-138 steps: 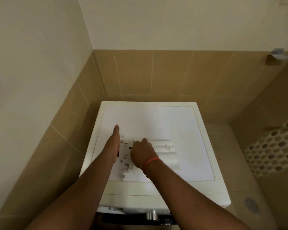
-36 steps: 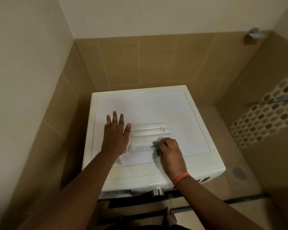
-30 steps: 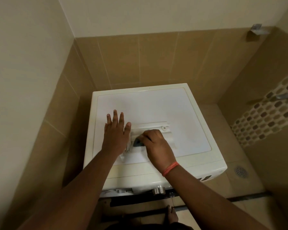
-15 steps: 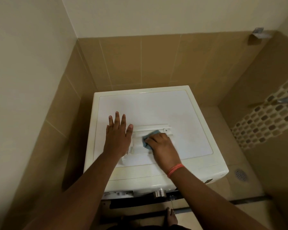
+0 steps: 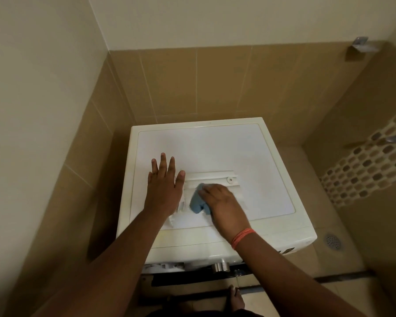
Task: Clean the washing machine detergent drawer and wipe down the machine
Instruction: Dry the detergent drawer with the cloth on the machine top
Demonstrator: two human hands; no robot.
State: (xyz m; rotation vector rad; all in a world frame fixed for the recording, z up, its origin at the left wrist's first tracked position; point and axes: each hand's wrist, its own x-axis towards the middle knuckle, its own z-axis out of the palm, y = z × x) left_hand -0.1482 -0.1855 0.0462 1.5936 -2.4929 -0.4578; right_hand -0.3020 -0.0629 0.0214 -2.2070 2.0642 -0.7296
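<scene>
Half a second on, my right hand has dragged the soft blue cloth leftward over the ribbed white plastic detergent drawer lying near the washing machine top's front-left edge, fingers curled on it, while my left hand stays splayed flat, pinning the drawer's end.

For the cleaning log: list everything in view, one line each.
washing machine: 1, white, in the tiled corner
detergent drawer: 1, white, lying on the machine top
cloth: 1, blue, on the drawer under the right hand
control knob: 1, silver, machine front
floor drain: 1, grey, floor right of the machine
wall bracket: 1, metal, upper right wall
wristband: 1, orange, right wrist
foot: 1, bottom edge
left hand: flat on the drawer's left end
right hand: pressing the cloth
</scene>
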